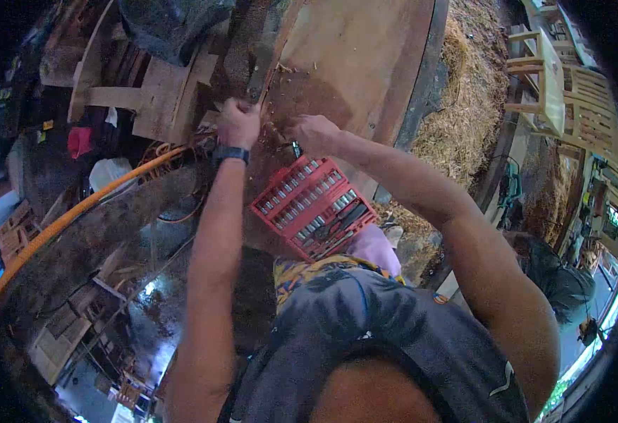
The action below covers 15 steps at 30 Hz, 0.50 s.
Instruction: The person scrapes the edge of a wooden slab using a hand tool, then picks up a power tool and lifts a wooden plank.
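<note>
My left hand (239, 123), with a dark watch on its wrist, is at the dark beam along the bench's left edge; its fingers are curled, and anything in them is too small to tell. My right hand (311, 134) is closed around a small metal tool (296, 149), whose shiny end shows below the fingers. Just beneath the hands lies an open red socket case (314, 207), tilted, with rows of silver sockets and some dark tools inside.
A wooden workbench (355, 46) stretches away ahead. Wood shavings (457, 120) lie to the right, beside wooden chair frames (570, 92). An orange hose (83, 211) curves along the left. Dark cloth (175, 28) sits at the upper left.
</note>
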Each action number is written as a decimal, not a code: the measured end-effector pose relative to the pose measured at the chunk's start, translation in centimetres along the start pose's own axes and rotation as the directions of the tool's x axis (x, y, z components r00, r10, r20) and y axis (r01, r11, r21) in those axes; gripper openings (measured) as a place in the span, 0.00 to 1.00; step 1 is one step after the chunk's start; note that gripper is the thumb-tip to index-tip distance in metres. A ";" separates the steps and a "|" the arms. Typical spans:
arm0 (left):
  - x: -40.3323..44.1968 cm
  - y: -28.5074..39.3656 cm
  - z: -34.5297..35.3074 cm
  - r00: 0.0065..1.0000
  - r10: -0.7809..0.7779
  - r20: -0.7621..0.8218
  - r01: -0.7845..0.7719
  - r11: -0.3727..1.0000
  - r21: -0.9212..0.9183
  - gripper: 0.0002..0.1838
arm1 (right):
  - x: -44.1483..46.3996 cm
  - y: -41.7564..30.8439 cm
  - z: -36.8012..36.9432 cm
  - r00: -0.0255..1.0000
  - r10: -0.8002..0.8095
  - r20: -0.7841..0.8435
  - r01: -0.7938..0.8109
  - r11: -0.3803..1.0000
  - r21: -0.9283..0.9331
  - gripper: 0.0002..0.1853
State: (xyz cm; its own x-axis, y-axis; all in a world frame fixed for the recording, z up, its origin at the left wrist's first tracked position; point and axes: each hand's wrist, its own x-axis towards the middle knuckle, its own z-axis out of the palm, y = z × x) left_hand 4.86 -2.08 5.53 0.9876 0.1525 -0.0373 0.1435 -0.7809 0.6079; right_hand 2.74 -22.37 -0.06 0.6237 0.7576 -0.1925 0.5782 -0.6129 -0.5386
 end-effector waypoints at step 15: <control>-4.9 0.7 0.9 0.935 -0.177 0.306 0.313 0.818 -0.483 0.20 | -1.3 -7.2 -3.7 0.844 0.379 -0.380 0.046 0.653 0.756 0.20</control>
State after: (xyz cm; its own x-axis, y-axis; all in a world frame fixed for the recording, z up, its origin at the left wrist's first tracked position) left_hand 0.21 -3.98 5.42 0.9179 0.0958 -0.3851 0.3956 -0.2987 0.8685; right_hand -0.26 -19.76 7.06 0.9453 0.3216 -0.0551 0.0094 -0.1956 -0.9806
